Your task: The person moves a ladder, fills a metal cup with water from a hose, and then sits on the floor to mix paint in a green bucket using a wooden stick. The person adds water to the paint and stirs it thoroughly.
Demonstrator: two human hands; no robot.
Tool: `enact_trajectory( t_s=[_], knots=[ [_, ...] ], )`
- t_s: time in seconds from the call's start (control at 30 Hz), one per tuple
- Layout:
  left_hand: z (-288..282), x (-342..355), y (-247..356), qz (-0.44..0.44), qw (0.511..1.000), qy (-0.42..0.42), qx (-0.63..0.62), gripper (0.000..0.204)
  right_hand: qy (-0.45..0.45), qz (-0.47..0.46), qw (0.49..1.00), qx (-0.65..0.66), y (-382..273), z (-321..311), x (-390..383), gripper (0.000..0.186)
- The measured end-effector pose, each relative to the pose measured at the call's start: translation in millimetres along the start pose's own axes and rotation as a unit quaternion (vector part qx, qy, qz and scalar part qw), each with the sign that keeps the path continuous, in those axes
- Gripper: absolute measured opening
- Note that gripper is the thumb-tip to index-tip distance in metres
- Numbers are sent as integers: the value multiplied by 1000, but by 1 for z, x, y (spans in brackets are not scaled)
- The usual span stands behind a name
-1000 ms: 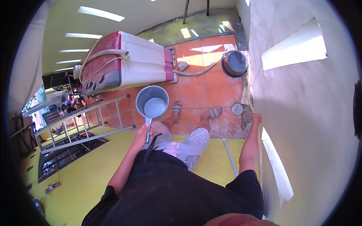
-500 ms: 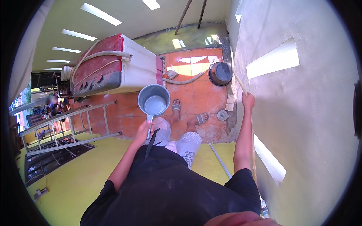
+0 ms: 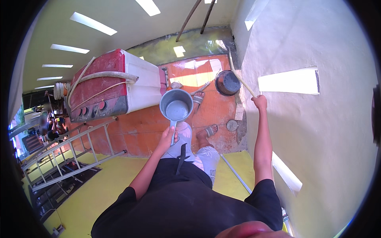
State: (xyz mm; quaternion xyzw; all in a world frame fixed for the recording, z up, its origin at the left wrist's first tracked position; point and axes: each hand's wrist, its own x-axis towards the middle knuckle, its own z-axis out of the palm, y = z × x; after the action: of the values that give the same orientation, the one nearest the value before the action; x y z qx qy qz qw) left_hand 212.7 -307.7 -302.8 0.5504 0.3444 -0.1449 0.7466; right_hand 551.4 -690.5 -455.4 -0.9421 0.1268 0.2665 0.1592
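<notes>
My left hand [image 3: 167, 139] grips the handle of a grey-blue plastic dipper [image 3: 176, 109], held over my legs beside the washing machine's front corner. Its inside shows a little shine; whether it holds water I cannot tell. My right hand [image 3: 260, 101] is closed on a long, pale tan hose or pole [image 3: 243, 81] running along the white wall. A dark round basin [image 3: 227, 82] sits on the orange tiles [image 3: 154, 127] at the foot of this wall, near a grey hose end [image 3: 202, 87] partly hidden by my foot.
A red and white washing machine [image 3: 141, 93] with hoses on it stands left. An aluminium ladder [image 3: 67, 154] lies along the left, with people [image 3: 55, 127] beyond. Two poles [image 3: 186, 22] lean on the back wall. A drain cover [image 3: 232, 125] and a metal bar [image 3: 234, 172] are rightward.
My left foot has stepped forward toward the basin. The dipper has moved rightward with my left hand, and my right hand has risen farther along the hose or pole.
</notes>
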Motion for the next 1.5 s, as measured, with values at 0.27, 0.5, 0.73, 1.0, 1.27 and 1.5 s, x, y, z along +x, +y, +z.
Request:
enact_trajectory(
  t_s=[0.27,0.5,0.73,1.0,1.27,1.5],
  knots=[
    [-24,198,10,-48,998,-49,-8,38,-97,9,995,26,-75,69,91,48],
    [-43,357,11,-53,997,23,-56,36,-20,-35,998,48,-171,135,195,40],
    [-48,438,26,-91,987,66,-113,34,20,-50,991,124,-280,132,251,50],
    [-58,508,49,-69,982,109,-140,37,150,-116,968,163,-320,110,188,48],
    [-61,572,109,-33,993,101,-44,40,-171,-43,908,379,-314,78,76,49],
    [-42,581,125,-46,992,101,52,49,-270,37,875,400,-320,53,15,44]
  ],
)
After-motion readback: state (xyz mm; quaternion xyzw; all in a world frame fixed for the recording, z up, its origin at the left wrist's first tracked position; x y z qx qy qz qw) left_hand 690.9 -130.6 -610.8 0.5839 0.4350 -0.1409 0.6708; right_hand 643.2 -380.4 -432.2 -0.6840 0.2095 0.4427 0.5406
